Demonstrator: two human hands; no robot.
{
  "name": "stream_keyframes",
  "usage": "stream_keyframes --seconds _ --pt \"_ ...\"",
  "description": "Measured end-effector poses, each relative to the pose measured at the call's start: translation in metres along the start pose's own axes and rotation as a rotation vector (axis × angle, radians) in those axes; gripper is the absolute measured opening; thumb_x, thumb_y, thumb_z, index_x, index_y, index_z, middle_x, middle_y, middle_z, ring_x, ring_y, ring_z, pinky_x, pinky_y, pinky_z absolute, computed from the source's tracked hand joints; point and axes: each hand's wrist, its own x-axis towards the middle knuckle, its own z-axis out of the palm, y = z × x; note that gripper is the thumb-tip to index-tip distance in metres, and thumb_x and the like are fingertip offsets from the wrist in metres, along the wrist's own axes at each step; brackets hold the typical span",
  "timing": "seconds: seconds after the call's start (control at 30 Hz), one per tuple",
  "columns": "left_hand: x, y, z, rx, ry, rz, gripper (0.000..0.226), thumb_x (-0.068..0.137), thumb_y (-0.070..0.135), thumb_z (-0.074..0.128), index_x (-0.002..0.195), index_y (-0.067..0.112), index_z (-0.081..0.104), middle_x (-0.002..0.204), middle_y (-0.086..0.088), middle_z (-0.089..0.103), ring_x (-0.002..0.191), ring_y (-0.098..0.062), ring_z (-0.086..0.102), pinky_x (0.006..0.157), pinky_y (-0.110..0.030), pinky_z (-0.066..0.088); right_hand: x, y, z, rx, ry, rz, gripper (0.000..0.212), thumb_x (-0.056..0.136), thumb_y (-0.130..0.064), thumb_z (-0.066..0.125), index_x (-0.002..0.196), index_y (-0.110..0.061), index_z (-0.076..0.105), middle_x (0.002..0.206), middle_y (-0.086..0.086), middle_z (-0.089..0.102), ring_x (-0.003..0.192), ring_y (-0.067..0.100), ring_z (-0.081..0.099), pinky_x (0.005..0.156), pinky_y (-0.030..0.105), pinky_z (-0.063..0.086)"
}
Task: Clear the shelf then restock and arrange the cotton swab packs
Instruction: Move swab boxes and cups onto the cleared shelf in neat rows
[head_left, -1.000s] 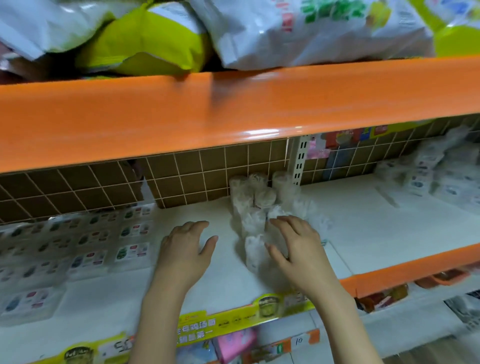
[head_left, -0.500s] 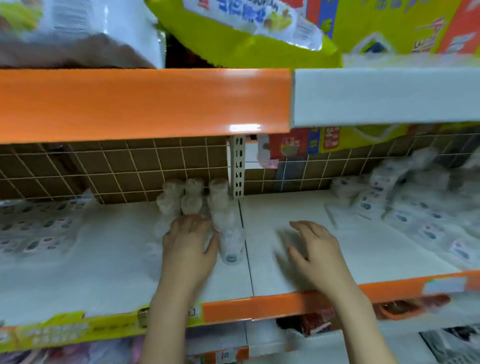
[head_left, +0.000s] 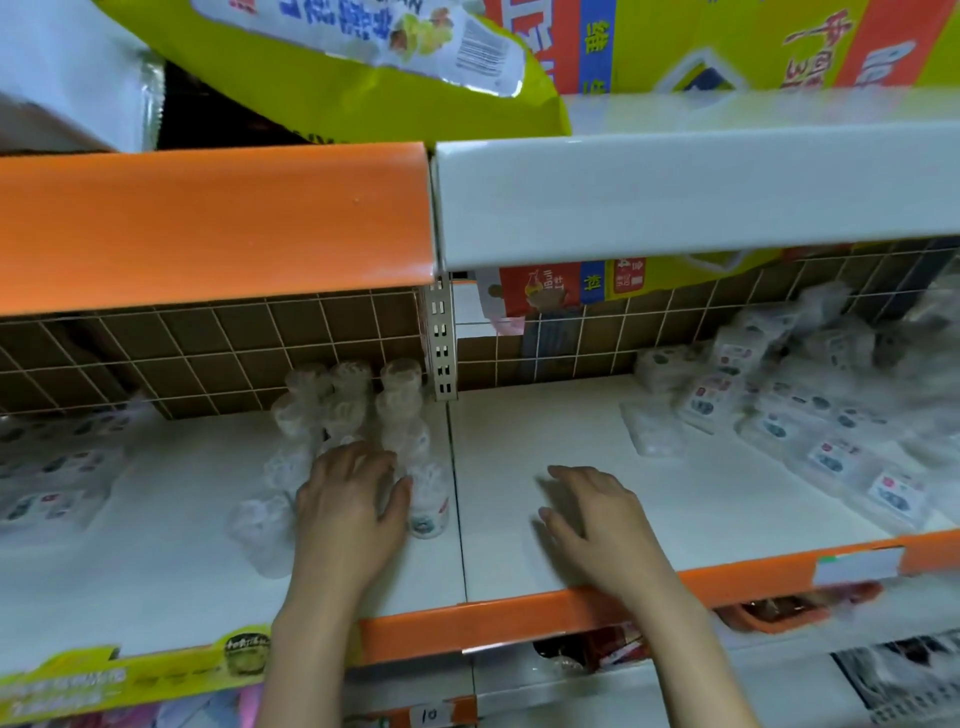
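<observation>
The left hand's (head_left: 353, 499) fingers (head_left: 343, 457) lie loosely curved over the middle of a cluster of round swab tubs (head_left: 400, 410), touching the tubs; whether they actually grip one cannot be told, since the hand hides what is under it. The right hand (head_left: 592, 514) hovers low over a bare stretch of the shelf (head_left: 519, 545), fingers (head_left: 566, 475) spread and relaxed, holding nothing. The tubs stand in short rows running from the grid back wall (head_left: 208, 353) toward the front, just left of the upright post (head_left: 441, 353); the nearest one (head_left: 428, 504) sits just beside the left thumb. Flat swab packs (head_left: 810, 431) lie in a loose heap at the right end of the shelf, and more flat packs (head_left: 47, 478) lie at the left end, both blurred. Judging from this, the tubs look partly arranged, the wide bare middle seems not yet restocked, and the right-hand heap probably needs straightening.
</observation>
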Motion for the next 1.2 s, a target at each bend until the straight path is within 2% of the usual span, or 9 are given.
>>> stream_keyframes --seconds 0.3,0.47,0.63,0.87,1.2 --pt "0.000 0.029 0.022 -0.018 0.002 0.014 0.055 0.078 0.047 0.034 0.104 0.013 0.068 0.109 -0.010 0.065 0.104 -0.035 0.057 0.083 -0.043 0.044 -0.001 0.031 -0.013 -0.004 -0.029 -0.002 0.058 0.086 -0.049 0.033 0.138 -0.027 0.043 0.140 -0.010 0.046 0.127 0.011 0.041 0.105 0.027 0.030" --pt "0.007 0.068 0.041 -0.024 0.039 -0.004 0.050 0.078 0.046 0.037 0.098 0.013 0.069 0.101 -0.010 0.067 0.095 -0.036 0.060 0.080 -0.045 0.047 0.000 0.078 -0.034 0.010 -0.030 -0.010 0.060 0.084 -0.050 0.032 0.138 -0.025 0.044 0.140 -0.007 0.047 0.127 0.013 0.041 0.105 0.028 0.030" --pt "-0.005 0.133 0.078 -0.059 0.029 -0.025 0.051 0.077 0.043 0.036 0.098 0.010 0.068 0.098 -0.010 0.067 0.089 -0.036 0.061 0.076 -0.043 0.049 -0.006 0.141 -0.067 -0.007 -0.075 -0.066 0.061 0.084 -0.048 0.034 0.138 -0.022 0.045 0.139 -0.004 0.049 0.126 0.016 0.043 0.104 0.027 0.031" --pt "-0.023 0.227 0.124 -0.095 -0.072 0.001 0.052 0.079 0.047 0.036 0.101 0.012 0.069 0.097 -0.006 0.068 0.089 -0.032 0.062 0.074 -0.039 0.049 -0.022 0.214 -0.101 -0.008 -0.114 -0.088 0.060 0.084 -0.047 0.032 0.138 -0.023 0.044 0.138 -0.005 0.048 0.125 0.014 0.043 0.104 0.025 0.026" --pt "-0.013 0.259 0.132 -0.078 -0.087 -0.023 0.063 0.076 0.052 0.033 0.109 0.010 0.067 0.106 -0.009 0.068 0.097 -0.033 0.061 0.080 -0.040 0.048 -0.019 0.244 -0.111 0.033 -0.087 -0.093 0.060 0.084 -0.047 0.032 0.138 -0.023 0.043 0.138 -0.004 0.048 0.126 0.015 0.040 0.105 0.029 0.028"
